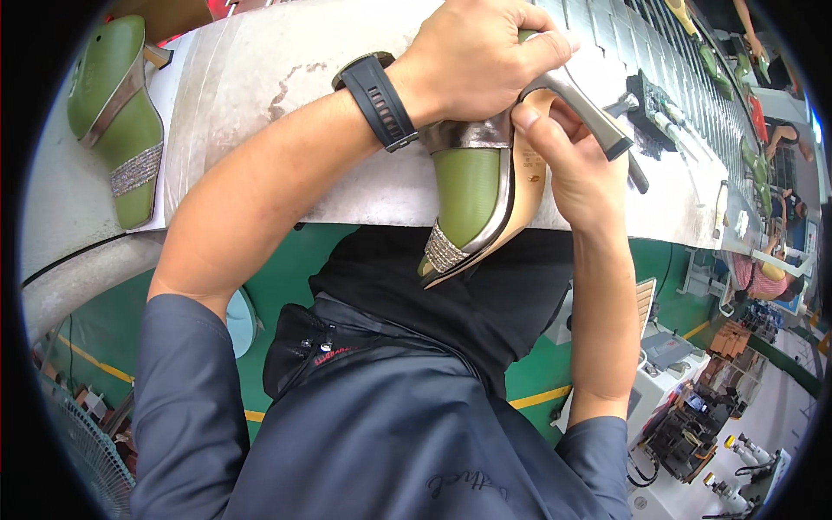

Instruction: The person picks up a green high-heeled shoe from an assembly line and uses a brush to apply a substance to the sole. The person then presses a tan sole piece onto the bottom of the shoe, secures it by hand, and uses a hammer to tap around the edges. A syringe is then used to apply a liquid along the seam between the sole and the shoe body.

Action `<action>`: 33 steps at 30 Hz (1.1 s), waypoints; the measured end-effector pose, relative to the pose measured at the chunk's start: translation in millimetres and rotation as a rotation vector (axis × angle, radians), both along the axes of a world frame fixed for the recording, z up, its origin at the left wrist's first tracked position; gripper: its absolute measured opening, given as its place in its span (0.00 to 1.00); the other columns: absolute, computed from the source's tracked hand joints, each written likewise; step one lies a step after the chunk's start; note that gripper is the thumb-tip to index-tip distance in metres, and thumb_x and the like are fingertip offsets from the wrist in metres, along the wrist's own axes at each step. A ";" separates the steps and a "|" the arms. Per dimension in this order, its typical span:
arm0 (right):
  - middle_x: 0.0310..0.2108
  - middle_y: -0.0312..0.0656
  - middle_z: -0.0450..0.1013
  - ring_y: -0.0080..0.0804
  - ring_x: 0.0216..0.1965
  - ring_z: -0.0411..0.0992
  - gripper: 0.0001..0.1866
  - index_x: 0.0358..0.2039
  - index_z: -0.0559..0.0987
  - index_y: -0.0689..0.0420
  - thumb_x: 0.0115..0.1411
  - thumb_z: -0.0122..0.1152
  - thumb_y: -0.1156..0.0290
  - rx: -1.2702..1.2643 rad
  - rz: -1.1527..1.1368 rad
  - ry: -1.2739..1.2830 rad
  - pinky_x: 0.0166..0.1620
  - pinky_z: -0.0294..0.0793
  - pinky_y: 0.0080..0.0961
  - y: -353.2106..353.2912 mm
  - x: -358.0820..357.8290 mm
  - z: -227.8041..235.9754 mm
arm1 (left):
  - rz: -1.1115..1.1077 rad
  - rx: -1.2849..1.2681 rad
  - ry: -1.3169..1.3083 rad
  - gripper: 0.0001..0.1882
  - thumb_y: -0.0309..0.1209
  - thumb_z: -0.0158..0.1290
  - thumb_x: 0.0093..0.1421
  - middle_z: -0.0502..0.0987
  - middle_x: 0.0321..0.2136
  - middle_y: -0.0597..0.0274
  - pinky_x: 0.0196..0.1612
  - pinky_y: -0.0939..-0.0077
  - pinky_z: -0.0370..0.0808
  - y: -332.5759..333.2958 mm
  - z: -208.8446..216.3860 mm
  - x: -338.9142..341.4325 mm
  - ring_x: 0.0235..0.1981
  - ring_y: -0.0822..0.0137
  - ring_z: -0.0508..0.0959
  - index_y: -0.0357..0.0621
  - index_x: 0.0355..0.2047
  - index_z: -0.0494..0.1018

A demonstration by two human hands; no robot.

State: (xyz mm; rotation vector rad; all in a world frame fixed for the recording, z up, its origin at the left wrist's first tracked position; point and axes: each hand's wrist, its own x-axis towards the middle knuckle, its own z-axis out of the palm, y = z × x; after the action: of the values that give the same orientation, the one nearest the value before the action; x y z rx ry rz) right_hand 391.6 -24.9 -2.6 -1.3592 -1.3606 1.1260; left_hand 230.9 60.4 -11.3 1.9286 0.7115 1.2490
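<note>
A high-heeled sandal (526, 186) with a pale sole, a bronze metallic strap and a glittery toe band is tilted toe down over the table's near edge. A green shoe last (468, 192) fills it. My left hand (481, 61), with a black watch on the wrist, is closed round the back of the shoe by the ankle; some of its fingers are hidden. Pressed against the sole near the base of the heel is the thumb of my right hand (582, 160), its fingers curled behind. The metallic heel (589, 113) points to the right, past my right hand.
A matching sandal on a green last (117, 113) lies at the table's left. Right of my hands are a dark block holding tools (663, 113) and a roller conveyor (641, 43). Further right, people and green lasts line the conveyor. A fan (82, 433) stands lower left.
</note>
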 end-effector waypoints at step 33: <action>0.43 0.41 0.81 0.42 0.42 0.78 0.33 0.47 0.82 0.59 0.44 0.75 0.50 0.879 0.406 -0.856 0.51 0.74 0.38 9.4 2.2 20.4 | 0.085 0.238 0.384 0.36 0.32 0.73 0.49 0.80 0.56 0.48 0.64 0.51 0.73 -97.6 -7.3 -82.0 0.59 0.50 0.80 0.39 0.60 0.75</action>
State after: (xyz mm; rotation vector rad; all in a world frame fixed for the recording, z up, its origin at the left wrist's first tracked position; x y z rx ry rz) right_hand 393.9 -15.5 17.8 -0.8989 -2.4298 0.0074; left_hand 148.9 -37.3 -18.6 2.3939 0.8759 1.0603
